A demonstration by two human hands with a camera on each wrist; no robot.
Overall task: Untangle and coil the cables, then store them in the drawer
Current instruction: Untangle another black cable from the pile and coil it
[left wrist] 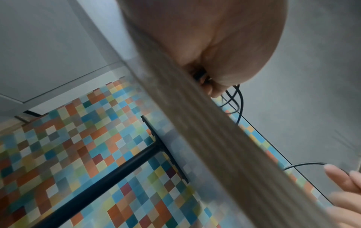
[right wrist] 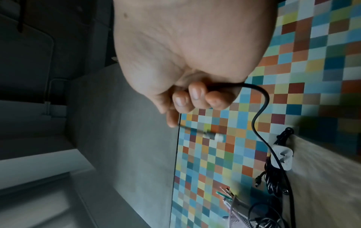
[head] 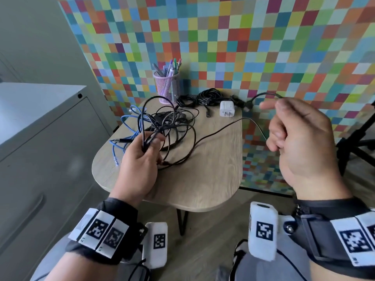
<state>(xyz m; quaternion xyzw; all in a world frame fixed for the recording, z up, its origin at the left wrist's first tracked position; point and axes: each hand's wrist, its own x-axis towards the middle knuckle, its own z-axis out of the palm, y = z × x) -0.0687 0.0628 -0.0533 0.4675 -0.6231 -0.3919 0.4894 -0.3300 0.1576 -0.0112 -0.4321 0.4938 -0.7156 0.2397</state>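
Early stage. My left hand [head: 140,159] fingers grip a bunch of loops from the black tangle [head: 170,126] on the table [head: 213,169]; my right hand [head: 300,142] fingers curl round one black cable [head: 215,131], drawing it off to the side. Blue cable [head: 125,126] is caught up in the tangle. Two black bundles [head: 203,98] sit coiled by the white charger [head: 226,108]. Nothing stored; no drawer seen open.

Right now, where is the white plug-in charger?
In the head view the white charger lies at the far right end of the wooden table, just right of two coiled black cables and ahead-left of the raised right hand.
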